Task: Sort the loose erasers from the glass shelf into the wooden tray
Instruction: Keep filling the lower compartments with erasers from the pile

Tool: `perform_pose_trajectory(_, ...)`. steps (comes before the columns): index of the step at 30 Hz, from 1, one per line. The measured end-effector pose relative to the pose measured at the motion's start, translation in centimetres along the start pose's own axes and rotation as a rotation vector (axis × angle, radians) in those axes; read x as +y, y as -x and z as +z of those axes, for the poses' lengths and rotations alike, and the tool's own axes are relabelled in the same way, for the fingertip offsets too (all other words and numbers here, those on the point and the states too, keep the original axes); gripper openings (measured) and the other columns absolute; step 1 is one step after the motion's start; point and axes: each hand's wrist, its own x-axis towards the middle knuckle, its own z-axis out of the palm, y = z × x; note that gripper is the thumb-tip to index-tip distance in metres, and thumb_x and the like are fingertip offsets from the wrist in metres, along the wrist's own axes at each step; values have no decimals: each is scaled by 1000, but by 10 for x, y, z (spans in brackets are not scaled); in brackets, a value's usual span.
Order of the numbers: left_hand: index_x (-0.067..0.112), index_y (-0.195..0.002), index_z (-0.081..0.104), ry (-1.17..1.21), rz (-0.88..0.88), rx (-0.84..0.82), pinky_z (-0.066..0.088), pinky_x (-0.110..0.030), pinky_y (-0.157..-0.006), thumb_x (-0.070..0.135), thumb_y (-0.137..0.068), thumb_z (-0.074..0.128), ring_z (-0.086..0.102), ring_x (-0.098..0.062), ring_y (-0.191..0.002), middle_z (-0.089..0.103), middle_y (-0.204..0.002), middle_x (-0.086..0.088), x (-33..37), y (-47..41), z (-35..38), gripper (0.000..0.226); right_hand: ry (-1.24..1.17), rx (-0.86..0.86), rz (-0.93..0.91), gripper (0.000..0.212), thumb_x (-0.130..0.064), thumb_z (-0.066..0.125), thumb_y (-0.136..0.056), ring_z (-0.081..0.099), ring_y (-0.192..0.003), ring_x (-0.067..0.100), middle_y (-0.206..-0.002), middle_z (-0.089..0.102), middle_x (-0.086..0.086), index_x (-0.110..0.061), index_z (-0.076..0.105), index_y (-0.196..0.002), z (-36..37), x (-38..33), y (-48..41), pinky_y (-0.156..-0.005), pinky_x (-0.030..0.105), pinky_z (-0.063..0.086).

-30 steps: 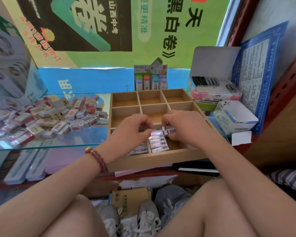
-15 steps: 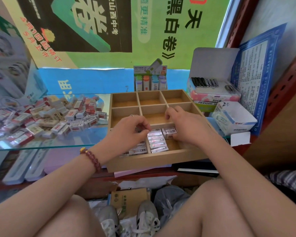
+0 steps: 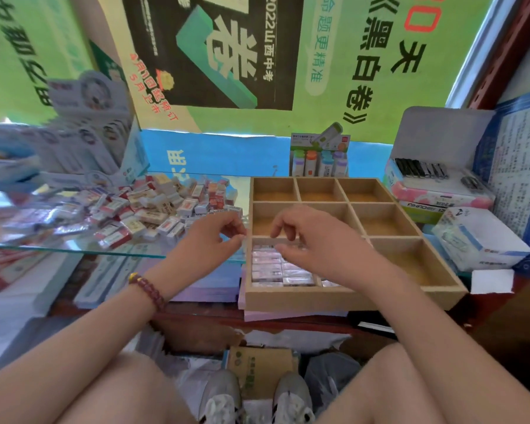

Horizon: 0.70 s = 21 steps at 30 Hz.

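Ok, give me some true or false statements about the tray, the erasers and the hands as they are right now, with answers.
1. The back row of the wooden tray holds no erasers. True.
2. The glass shelf is bare of erasers. False: a pile of loose erasers lies on it.
3. The beaded bracelet is on the right wrist. False: it is on the left wrist.
4. Wrapped erasers lie in rows in the tray's near-left compartment. True.
5. The right hand is above the tray. True.
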Motion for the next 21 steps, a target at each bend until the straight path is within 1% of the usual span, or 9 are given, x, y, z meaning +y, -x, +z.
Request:
perform_pose_trajectory(2,19,-90,59,-84,-83,69,40,-21,-73,8,-84,60,57,-15,-91,60,-90,3,-24,6,-12,12,-27,-23,-54,10,-27,58,-88,46,-72,2,-84,49,-13,-31,56,-97,9,-14,-16,-64,24,42)
perform_pose_trajectory(5,17,-109,59,-196,-217,130,42,-30,-77,12,-81,61,58,-24,-94,60,-106,-5,-51,16,-29,28,15,-10,-76,17,-27,56,-87,49,-77,5,-89,51,-11,-29,57,-104,28,-26,-49,-67,27,44)
perform_pose_trajectory(7,21,-117,55,-237,-247,121,44,-31,-77,17,-82,60,59,-27,-93,57,-116,-7,-59,21,-35,35,97,22,-53,24,-23,55,-88,54,-90,13,-101,55,-5,-25,56,-112,43,-29,-72,-72,30,47)
perform_pose_trajectory(9,21,-121,54,-236,-232,105,42,-30,-80,18,-85,59,55,-24,-101,54,-120,-6,-61,24,-37,37,254,49,-46,33,-17,53,-88,52,-105,20,-114,56,1,-20,52,-121,60,-29,-90,-78,33,46)
perform_pose_trajectory(11,20,-121,54,-209,-231,104,42,-30,-80,18,-86,59,55,-22,-101,54,-117,-3,-63,27,-37,36,394,45,-47,42,-13,53,-88,46,-116,23,-126,53,3,-19,47,-129,74,-28,-104,-87,34,43)
perform_pose_trajectory(14,24,-115,55,-166,-239,124,49,-36,-79,21,-85,58,61,-28,-91,57,-111,-2,-68,30,-40,30,461,-2,-17,50,-7,51,-86,39,-124,26,-135,48,3,-20,46,-134,86,-29,-119,-97,37,37)
perform_pose_trajectory(16,23,-110,56,-121,-254,163,47,-34,-81,18,-85,58,59,-25,-94,57,-110,0,-71,29,-42,25,465,-18,11,49,-4,49,-87,39,-124,26,-135,48,4,-21,49,-132,92,-31,-126,-98,37,36)
perform_pose_trajectory(19,21,-105,57,-41,-253,247,40,-26,-85,11,-86,58,51,-11,-101,56,-106,5,-72,27,-43,22,517,34,66,40,-4,48,-90,40,-125,27,-133,49,8,-18,52,-127,102,-38,-134,-97,36,35)
perform_pose_trajectory(21,21,-102,58,-14,-248,277,41,-25,-83,9,-86,58,52,-10,-101,57,-103,6,-73,26,-43,20,558,49,98,36,-6,50,-91,39,-126,28,-133,48,10,-15,54,-126,103,-44,-135,-99,37,34)
